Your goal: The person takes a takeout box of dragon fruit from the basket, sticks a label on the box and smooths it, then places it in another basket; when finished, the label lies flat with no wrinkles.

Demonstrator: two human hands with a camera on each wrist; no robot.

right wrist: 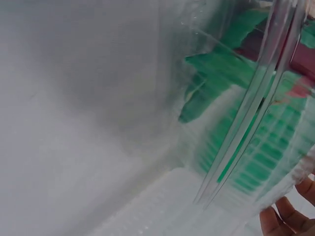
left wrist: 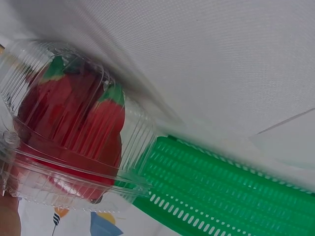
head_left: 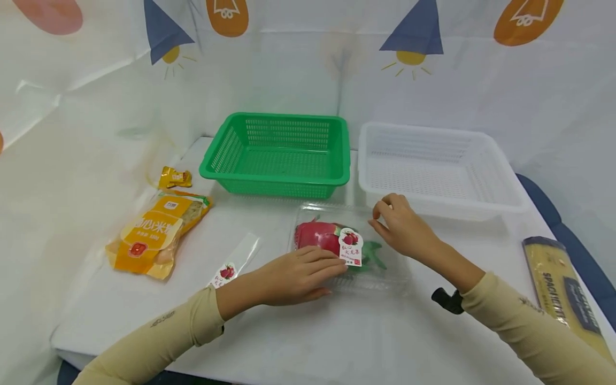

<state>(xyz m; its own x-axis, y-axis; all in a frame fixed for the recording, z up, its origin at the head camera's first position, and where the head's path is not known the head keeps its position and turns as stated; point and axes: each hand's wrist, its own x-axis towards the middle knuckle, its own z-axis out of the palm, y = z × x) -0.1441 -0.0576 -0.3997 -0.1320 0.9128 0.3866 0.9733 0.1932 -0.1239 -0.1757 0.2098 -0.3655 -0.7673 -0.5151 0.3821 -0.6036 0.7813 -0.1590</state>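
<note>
I'm sitting at a white table that's boxed in on three sides by a white plastic sheet backdrop, kinda wrinkly and glossy. It's printed with blue triangles over little yellow suns, plus orange shapes with white outlines and a pinkish blob up in the corner. The light is soft and even, no hard shadows. Something dark blue peeks out past the table's right edge.
</note>
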